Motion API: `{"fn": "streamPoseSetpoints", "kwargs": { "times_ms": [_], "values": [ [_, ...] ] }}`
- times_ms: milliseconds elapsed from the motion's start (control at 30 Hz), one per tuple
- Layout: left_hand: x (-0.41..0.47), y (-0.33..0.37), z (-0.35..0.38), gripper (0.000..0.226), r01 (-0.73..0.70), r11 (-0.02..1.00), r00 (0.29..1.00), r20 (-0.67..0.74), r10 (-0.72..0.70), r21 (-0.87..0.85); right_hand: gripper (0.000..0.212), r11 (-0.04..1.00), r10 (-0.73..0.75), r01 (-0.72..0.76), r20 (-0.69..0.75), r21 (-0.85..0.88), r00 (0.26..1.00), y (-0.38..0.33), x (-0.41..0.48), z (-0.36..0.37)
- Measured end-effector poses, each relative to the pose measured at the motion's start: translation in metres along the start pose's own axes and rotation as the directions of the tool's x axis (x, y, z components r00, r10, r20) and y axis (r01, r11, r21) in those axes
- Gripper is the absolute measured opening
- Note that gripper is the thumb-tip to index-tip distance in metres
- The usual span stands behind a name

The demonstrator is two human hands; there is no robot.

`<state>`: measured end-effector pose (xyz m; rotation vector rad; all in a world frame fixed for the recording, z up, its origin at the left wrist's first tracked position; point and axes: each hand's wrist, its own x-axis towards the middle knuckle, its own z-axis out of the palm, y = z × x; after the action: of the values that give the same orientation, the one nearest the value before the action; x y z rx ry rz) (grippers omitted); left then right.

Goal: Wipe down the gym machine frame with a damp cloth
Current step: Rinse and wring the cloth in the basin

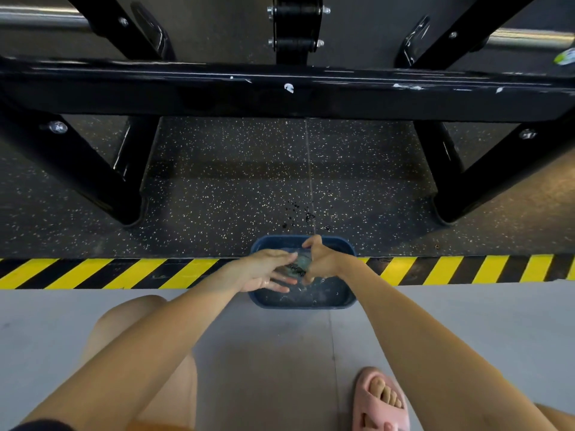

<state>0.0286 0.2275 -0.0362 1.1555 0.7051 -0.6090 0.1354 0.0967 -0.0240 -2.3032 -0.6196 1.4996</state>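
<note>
A blue plastic basin (339, 301) with water stands on the floor at the striped line. Over it my right hand (322, 259) grips a wet greyish cloth (300, 264), bunched up between both hands. My left hand (264, 270) lies beside the cloth with wet fingers stretched out towards it, touching its left side. The black gym machine frame (280, 94) spans the view above, its wide crossbar showing white smears and specks.
Two slanted black legs (93, 181) (485, 178) of the frame come down onto the speckled rubber floor. Water drops (303, 214) lie beyond the basin. A yellow-black hazard stripe (124, 273) crosses the floor. My knee and a pink slipper (379, 399) are on the grey floor.
</note>
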Motion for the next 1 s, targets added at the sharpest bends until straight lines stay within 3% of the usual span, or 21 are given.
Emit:
{"fn": "streamPoseSetpoints", "kwargs": {
  "times_ms": [67, 167, 267, 400, 467, 533, 600, 700, 767, 833, 900, 967, 1000],
  "values": [
    [-0.001, -0.002, 0.002, 0.023, -0.089, 0.995, 0.984, -0.161, 0.08, -0.046, 0.064, 0.978, -0.006, 0.007, -0.005, 0.21, 1.0, -0.005, -0.005, -0.005],
    [-0.008, 0.009, 0.002, 0.041, -0.207, 0.978, 0.94, -0.283, 0.19, -0.031, 0.041, 0.916, 0.014, -0.031, 0.046, 0.4, 0.999, -0.016, -0.013, -0.012],
    [-0.026, 0.028, -0.004, 0.046, -0.274, 0.961, 0.918, -0.289, 0.27, 0.028, 0.033, 0.88, -0.004, -0.042, 0.095, 0.473, 0.995, -0.021, -0.018, -0.02],
    [-0.055, 0.044, -0.023, 0.02, -0.166, 0.951, 0.945, -0.233, 0.229, 0.262, 0.022, 0.763, -0.012, 0.03, -0.032, 0.645, 0.999, -0.035, -0.022, -0.022],
    [-0.068, 0.054, -0.026, 0.022, -0.101, 0.894, 0.952, -0.22, 0.215, 0.436, 0.019, 0.744, -0.016, 0.082, -0.105, 0.663, 0.994, -0.049, -0.022, -0.02],
    [-0.079, 0.064, -0.027, 0.041, -0.09, 0.847, 0.93, -0.26, 0.259, 0.524, 0.027, 0.723, -0.054, 0.11, -0.104, 0.682, 0.993, -0.065, -0.024, -0.021],
    [-0.088, 0.072, -0.032, 0.048, -0.135, 0.854, 0.893, -0.311, 0.324, 0.502, 0.044, 0.777, -0.082, 0.089, -0.041, 0.623, 0.996, -0.078, -0.029, -0.028],
    [-0.095, 0.078, -0.049, 0.038, -0.215, 0.879, 0.858, -0.347, 0.378, 0.426, 0.058, 0.904, -0.083, 0.05, 0.06, 0.425, 0.995, -0.087, -0.036, -0.038],
    [-0.1, 0.083, -0.056, 0.031, -0.241, 0.906, 0.868, -0.339, 0.362, 0.349, 0.068, 0.947, -0.063, 0.048, 0.037, 0.318, 0.997, -0.091, -0.037, -0.041],
    [-0.107, 0.089, -0.06, 0.028, -0.228, 0.928, 0.893, -0.315, 0.32, 0.295, 0.05, 0.935, -0.1, 0.11, -0.048, 0.338, 0.994, -0.097, -0.041, -0.042],
    [-0.109, 0.095, -0.065, 0.015, -0.235, 0.914, 0.896, -0.29, 0.335, 0.331, 0.033, 0.844, -0.165, 0.191, -0.097, 0.501, 0.982, -0.101, -0.041, -0.045],
    [-0.111, 0.1, -0.067, 0.019, -0.23, 0.904, 0.902, -0.271, 0.338, 0.361, 0.034, 0.812, -0.231, 0.246, -0.095, 0.529, 0.968, -0.108, -0.046, -0.047],
    [-0.113, 0.103, -0.065, 0.021, -0.23, 0.908, 0.905, -0.265, 0.332, 0.351, 0.036, 0.854, -0.241, 0.259, -0.098, 0.451, 0.966, -0.112, -0.048, -0.048]
  ]
}}
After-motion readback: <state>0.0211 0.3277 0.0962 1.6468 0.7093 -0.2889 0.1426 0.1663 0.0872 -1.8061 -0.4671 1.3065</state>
